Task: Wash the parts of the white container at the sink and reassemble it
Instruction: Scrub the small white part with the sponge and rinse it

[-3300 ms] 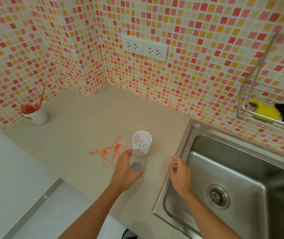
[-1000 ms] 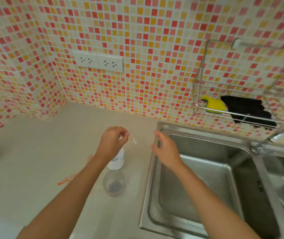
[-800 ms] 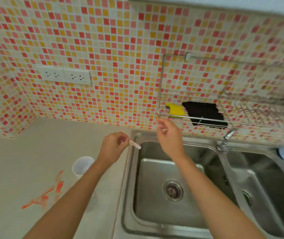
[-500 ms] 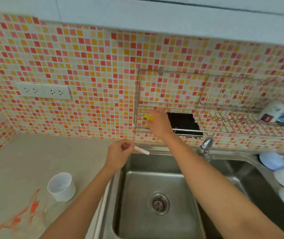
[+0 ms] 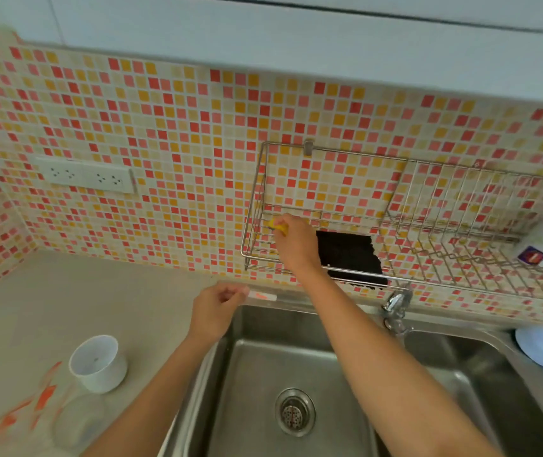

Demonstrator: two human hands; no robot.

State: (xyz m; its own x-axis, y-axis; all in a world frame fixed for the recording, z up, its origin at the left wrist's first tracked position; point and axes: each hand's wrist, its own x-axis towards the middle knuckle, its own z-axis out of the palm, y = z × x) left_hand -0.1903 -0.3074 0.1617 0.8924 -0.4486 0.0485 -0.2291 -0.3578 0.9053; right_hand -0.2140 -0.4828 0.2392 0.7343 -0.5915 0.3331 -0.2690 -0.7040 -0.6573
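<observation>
The white container stands upright on the counter left of the sink, and a clear cup-shaped part lies just in front of it. My left hand hovers over the sink's back left corner, pinching a small white stick-like part with orange marks. My right hand reaches into the wall-mounted wire rack and closes its fingers on the yellow sponge. Most of the sponge is hidden under the fingers.
The steel sink basin with its drain lies below my arms. A faucet stands at the back. A black scouring pad lies in the rack. Orange peelings litter the counter. Pale dishes fill the right basin.
My view swung right from the counter to the sink. My left hand carried the small stick part over the basin. My right hand rose into the rack and closed on the yellow sponge.
</observation>
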